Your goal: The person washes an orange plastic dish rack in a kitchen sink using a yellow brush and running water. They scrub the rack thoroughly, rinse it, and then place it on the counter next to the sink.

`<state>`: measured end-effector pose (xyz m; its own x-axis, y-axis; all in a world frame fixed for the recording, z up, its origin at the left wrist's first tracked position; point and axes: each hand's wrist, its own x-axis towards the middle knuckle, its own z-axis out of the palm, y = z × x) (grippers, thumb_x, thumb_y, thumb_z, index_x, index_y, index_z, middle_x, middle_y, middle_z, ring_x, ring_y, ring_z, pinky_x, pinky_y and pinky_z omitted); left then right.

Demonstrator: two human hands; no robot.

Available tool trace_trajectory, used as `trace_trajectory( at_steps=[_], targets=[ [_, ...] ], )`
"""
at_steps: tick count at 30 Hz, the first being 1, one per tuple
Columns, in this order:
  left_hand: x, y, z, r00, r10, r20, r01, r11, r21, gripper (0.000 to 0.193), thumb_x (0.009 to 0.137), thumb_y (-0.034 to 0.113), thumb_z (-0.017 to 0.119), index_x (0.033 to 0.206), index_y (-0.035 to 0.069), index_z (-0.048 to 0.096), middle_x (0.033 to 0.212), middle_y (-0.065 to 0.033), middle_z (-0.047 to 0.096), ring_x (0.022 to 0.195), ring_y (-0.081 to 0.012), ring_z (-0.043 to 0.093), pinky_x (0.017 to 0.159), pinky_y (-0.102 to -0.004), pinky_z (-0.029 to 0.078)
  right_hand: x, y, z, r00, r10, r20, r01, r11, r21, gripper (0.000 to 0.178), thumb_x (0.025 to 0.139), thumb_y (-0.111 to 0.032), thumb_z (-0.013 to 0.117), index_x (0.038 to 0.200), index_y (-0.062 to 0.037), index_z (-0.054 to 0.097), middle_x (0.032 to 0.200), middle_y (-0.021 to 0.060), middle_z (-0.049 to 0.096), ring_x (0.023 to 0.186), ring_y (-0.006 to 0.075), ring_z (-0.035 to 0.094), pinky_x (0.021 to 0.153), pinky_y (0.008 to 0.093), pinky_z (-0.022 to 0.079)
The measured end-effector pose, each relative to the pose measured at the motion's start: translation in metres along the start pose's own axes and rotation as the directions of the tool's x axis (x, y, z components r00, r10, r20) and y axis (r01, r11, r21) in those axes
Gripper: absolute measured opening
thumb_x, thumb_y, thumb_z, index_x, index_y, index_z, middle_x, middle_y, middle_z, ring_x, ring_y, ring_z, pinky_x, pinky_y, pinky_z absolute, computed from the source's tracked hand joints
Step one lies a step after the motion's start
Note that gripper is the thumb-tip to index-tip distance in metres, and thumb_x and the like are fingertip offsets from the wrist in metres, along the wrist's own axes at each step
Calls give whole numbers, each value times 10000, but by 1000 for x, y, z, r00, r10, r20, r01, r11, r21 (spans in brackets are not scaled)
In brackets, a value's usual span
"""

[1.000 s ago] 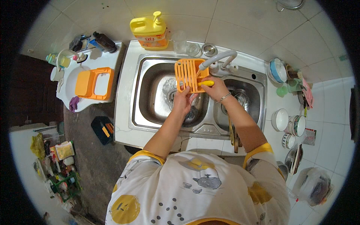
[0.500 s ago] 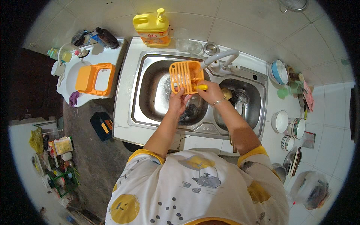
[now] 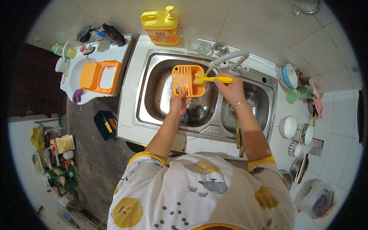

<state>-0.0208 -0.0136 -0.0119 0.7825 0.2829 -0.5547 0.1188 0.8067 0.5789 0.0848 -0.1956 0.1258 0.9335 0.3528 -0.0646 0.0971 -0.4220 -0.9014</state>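
An orange slotted tray (image 3: 186,80) is held over the left sink basin (image 3: 153,99), gripped at its lower edge by the left hand (image 3: 178,104). A yellow brush (image 3: 213,79) is clamped in the right hand (image 3: 230,89), bristles against the tray. With so small a grip, the wet tray could be knocked into the basin by hard scrubbing.

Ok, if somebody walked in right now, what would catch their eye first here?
Probably the bright orange slatted tray, held up over the left sink basin by the left hand while the right hand presses a yellow brush against it. Next, the big yellow pump bottle behind the sink, and the orange stool on the white surface to the left.
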Motion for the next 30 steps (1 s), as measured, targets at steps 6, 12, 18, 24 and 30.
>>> trace_trajectory(
  at_steps=[6,12,18,24,30],
  targets=[
    [5,-7,-4,999,-33,32,31,998,60,216,918,74,484,1133,52,472,1036,-113,606,916,-239,636,767,-368,570,15,47,33,987,-122,107,138,977,-163,249,753,-190,672,950,-39,651,812,169,656,744,283,648,684,344,507],
    [3,-10,-2,996,-46,72,48,999,-25,182,915,50,479,1097,59,479,1029,-107,606,911,-236,636,774,-365,567,19,35,30,994,-82,-70,76,993,-93,267,737,-210,690,902,-2,662,800,177,663,714,259,657,664,339,509],
    [6,1,-13,985,-5,-175,32,988,151,192,869,65,572,1056,66,526,876,-68,624,675,-151,625,527,-243,534,12,63,5,974,227,18,-214,883,418,208,790,-134,664,932,17,640,709,90,649,600,149,622,533,274,490],
    [6,9,-32,960,74,-269,-23,982,187,193,860,59,585,1045,48,530,887,-71,622,686,-154,627,539,-246,541,-10,67,6,982,168,-86,-139,952,274,211,809,-82,648,995,12,615,730,61,632,571,109,590,521,231,487],
    [3,19,-35,952,126,-280,-51,964,260,207,883,70,545,1088,68,518,949,-68,601,834,-205,613,633,-317,565,-11,61,30,975,116,-190,-62,961,271,206,779,-125,670,931,10,641,751,81,651,640,133,618,593,274,497]
  ],
)
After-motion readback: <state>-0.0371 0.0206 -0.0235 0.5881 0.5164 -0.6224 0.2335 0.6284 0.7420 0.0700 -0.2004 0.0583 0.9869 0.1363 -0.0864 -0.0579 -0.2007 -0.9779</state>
